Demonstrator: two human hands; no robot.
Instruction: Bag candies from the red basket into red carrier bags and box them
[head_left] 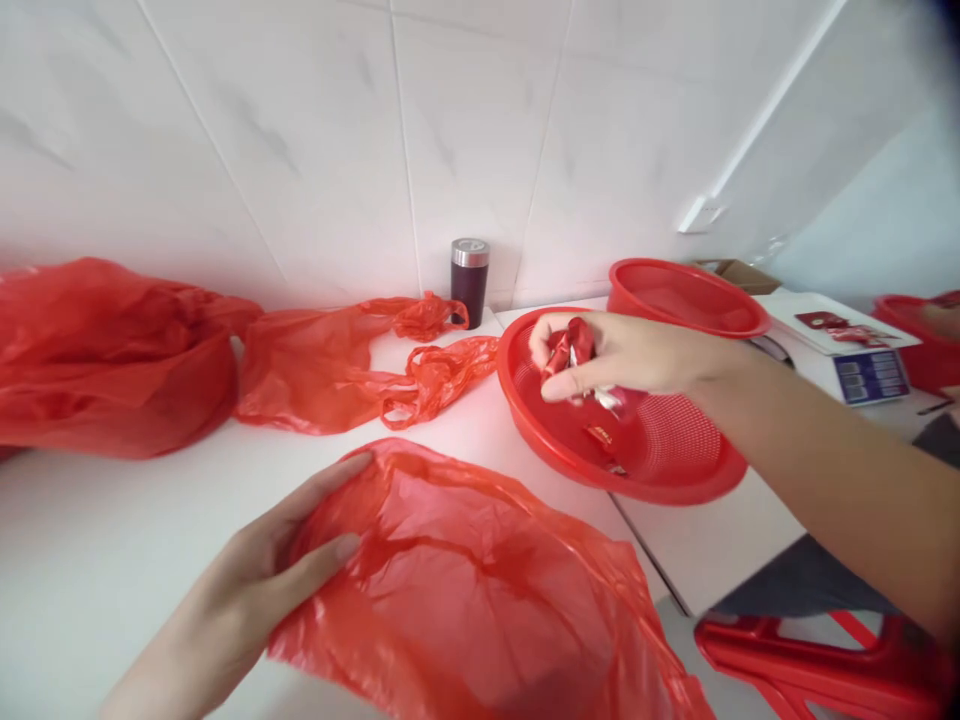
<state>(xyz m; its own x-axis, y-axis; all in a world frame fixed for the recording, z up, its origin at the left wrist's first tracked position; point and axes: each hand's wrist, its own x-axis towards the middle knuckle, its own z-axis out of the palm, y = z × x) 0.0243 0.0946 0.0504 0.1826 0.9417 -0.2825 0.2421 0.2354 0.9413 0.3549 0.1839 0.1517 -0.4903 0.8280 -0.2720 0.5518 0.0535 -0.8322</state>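
My left hand grips the rim of a red plastic bag, which gapes open toward me; I see nothing inside it. My right hand is closed around some shiny red wrapped packets, held over a red plastic colander. A few small wrapped pieces lie in the colander below that hand. My right forearm crosses above the colander's right side and covers part of it.
More red plastic bags lie along the wall at left. A dark tumbler stands behind them. Farther right are a red basin, a white box and a cardboard box. A red stool sits below the table edge.
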